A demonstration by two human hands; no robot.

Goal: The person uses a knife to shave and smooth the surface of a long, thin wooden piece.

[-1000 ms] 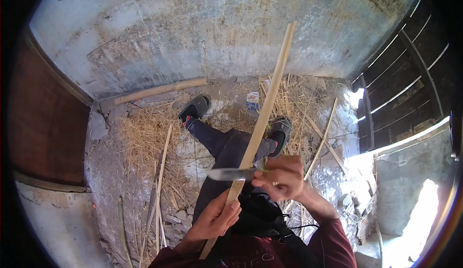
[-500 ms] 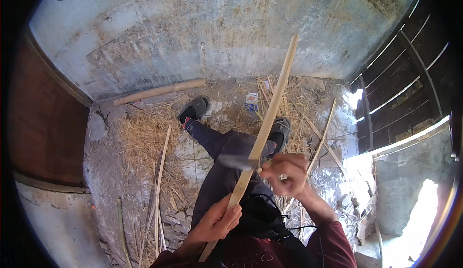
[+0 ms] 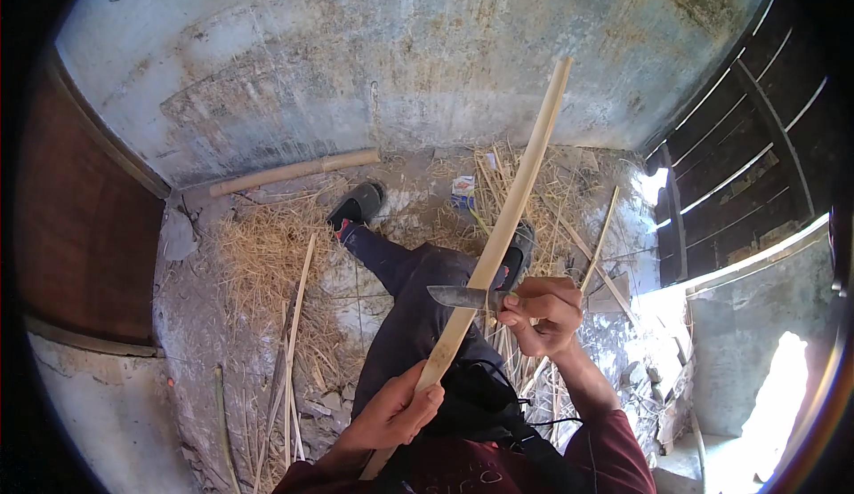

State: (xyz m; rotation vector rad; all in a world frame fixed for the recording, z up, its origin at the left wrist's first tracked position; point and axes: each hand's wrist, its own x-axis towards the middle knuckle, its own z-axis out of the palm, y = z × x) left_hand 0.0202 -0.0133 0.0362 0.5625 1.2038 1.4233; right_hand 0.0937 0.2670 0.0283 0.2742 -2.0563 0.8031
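A long pale bamboo strip (image 3: 510, 211) slants from my lap up and away to the right. My left hand (image 3: 398, 412) is wrapped round its lower part, near my body. In my right hand (image 3: 543, 314) is a knife (image 3: 456, 297), gripped by its handle, most of which my fingers hide. The grey blade lies across the strip, about midway along it, with its tip pointing left. My legs in dark trousers (image 3: 400, 277) are spread beneath the strip.
Straw-like shavings (image 3: 271, 249) litter the floor on both sides. A bamboo pole (image 3: 294, 172) lies along the far wall. Thin strips (image 3: 292, 352) lean at the left, and another strip (image 3: 602, 236) lies right. A small blue-and-white packet (image 3: 463, 192) sits near my shoe (image 3: 358, 205).
The knife was blurred by motion and is now sharp, its blade shifted slightly right. The strip's far end has swung a little to the right. My left hand keeps its hold.
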